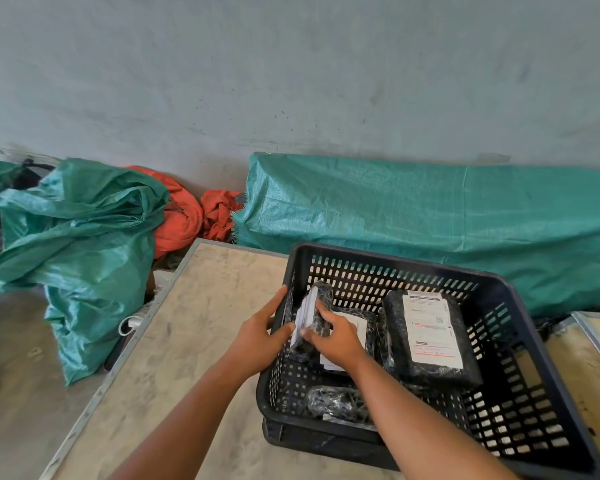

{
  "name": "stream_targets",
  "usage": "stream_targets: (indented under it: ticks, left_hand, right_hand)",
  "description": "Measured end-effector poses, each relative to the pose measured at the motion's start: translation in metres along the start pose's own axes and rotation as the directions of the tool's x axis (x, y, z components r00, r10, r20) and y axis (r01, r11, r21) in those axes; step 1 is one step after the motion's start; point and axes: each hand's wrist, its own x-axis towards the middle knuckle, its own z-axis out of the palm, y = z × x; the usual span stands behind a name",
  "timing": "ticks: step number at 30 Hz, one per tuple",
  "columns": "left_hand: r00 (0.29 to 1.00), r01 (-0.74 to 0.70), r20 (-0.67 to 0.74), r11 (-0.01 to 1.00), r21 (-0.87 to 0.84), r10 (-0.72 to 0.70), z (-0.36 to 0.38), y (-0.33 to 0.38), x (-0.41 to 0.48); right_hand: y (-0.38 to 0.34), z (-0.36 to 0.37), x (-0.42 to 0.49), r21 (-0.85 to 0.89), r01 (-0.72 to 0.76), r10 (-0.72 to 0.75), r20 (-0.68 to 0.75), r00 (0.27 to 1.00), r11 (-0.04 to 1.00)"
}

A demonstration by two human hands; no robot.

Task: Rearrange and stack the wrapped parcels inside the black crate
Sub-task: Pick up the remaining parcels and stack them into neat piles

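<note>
- A person stood over a black crate [520, 296] on a dusty table [194, 327], sorting wrapped parcels inside it, with both bare forearms reaching in from the near edge
- The left hand [257, 337] and the right hand [336, 336] together gripped a narrow parcel [314, 317], held on edge against the crate's left wall; the left thumb pressed its pale label side while the left forefinger lay along the outside of the rim, and the right fingers closed round its dark wrapped face
- A large labelled parcel [430, 337] lay flat in the middle of the crate, its shipping label up, just right of the hands
- A flat parcel [355, 323] with a white label lay under the right hand, and a small dark parcel [336, 401] sat loose at the near-left corner; whether more lay beneath them could not be told from this angle
- The job looked partly done: the large parcel appeared settled, but the upright one was not yet released, the small one was unstacked, and the crate's right side was bare mesh
- Green woven sacks [80, 237], an orange sack [177, 216] and a green tarpaulin [430, 209] lined the grey wall behind
</note>
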Motion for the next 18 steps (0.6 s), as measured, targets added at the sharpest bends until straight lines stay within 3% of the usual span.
stream_targets:
  ticks: [8, 11, 15, 18]
  left_hand:
    - [1.000, -0.005, -0.015, 0.998, -0.069, 0.004, 0.001, -0.005, -0.002]
    - [0.999, -0.032, -0.024, 0.999, -0.017, 0.032, -0.001, 0.000, -0.006]
    - [0.938, -0.267, -0.156, 0.932, 0.243, 0.310, -0.005, 0.016, -0.004]
    - [0.889, -0.414, -0.123, 0.890, 0.191, 0.441, -0.005, 0.038, -0.002]
  right_hand:
    - [-0.001, -0.027, 0.003, 0.144, -0.099, 0.097, 0.016, 0.995, 0.985]
    - [-0.014, -0.057, -0.011, 0.134, -0.052, 0.047, 0.037, 0.998, 0.990]
    - [-0.044, -0.104, -0.046, 0.037, 0.030, -0.034, 0.096, 0.995, 0.999]
    - [-0.061, -0.142, -0.069, 0.062, 0.084, -0.091, 0.109, 0.990, 0.994]
